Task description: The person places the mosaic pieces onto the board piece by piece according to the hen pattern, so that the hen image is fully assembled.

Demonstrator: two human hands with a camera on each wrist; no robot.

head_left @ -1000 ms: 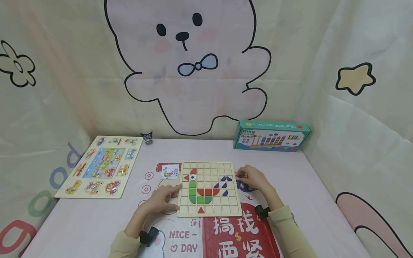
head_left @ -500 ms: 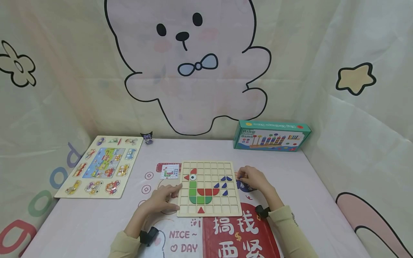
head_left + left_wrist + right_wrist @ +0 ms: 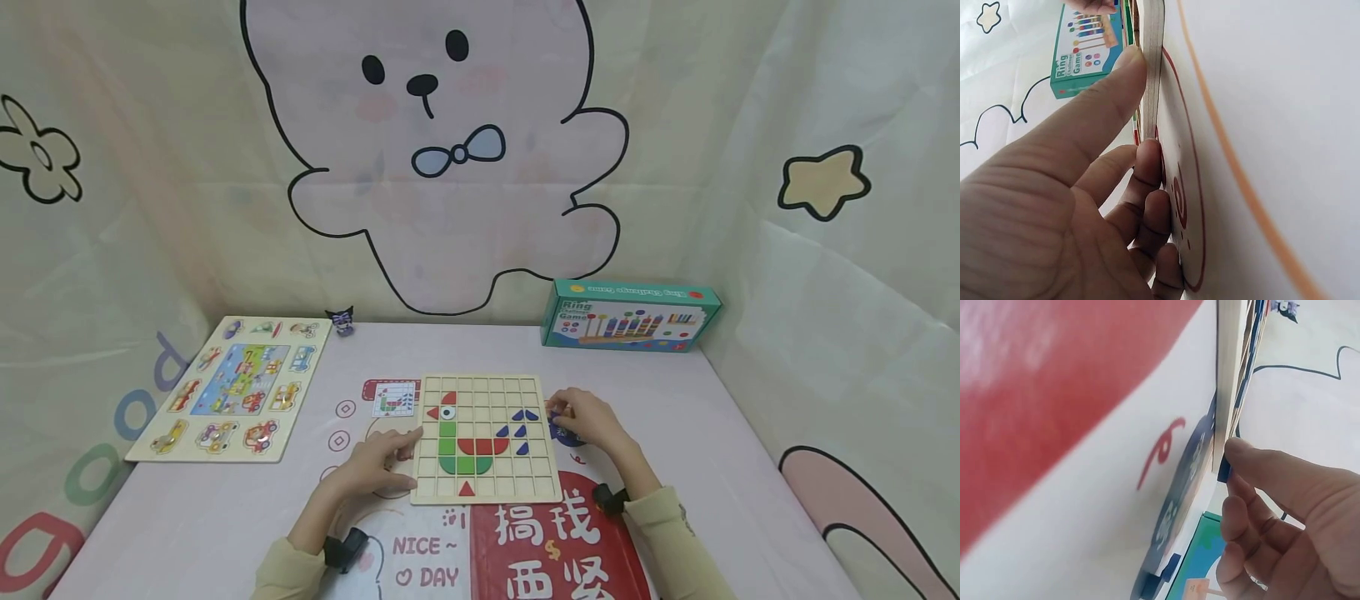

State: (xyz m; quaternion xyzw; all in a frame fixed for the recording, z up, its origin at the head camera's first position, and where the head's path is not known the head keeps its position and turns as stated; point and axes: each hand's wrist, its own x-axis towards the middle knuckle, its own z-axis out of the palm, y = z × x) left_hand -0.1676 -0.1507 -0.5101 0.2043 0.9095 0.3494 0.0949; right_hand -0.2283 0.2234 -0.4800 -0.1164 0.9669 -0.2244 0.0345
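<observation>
A square wooden grid board [image 3: 510,487] lies on the table with red, green and blue pieces set out as a bird. My left hand [image 3: 371,462] touches the board's left edge, thumb and index finger spread along it. In the left wrist view the thumb [image 3: 1094,115] lies against the board's side. My right hand [image 3: 592,417] is just beyond the right edge. Between its thumb and index finger it pinches a small dark blue piece [image 3: 1224,470], close to the board's side. More blue pieces [image 3: 1170,567] lie on the table below that hand.
A pattern card [image 3: 393,400] showing the same bird lies at the board's left. Further left is a knob puzzle board [image 3: 281,446] with vehicle pieces. A small dark figurine [image 3: 342,321] and a green Ring Challenge Game box [image 3: 630,317] stand at the back, near the cloth wall.
The right hand's fingers shift slightly beside the board's right edge, still pinching the blue piece. The left hand and the board keep their places.
</observation>
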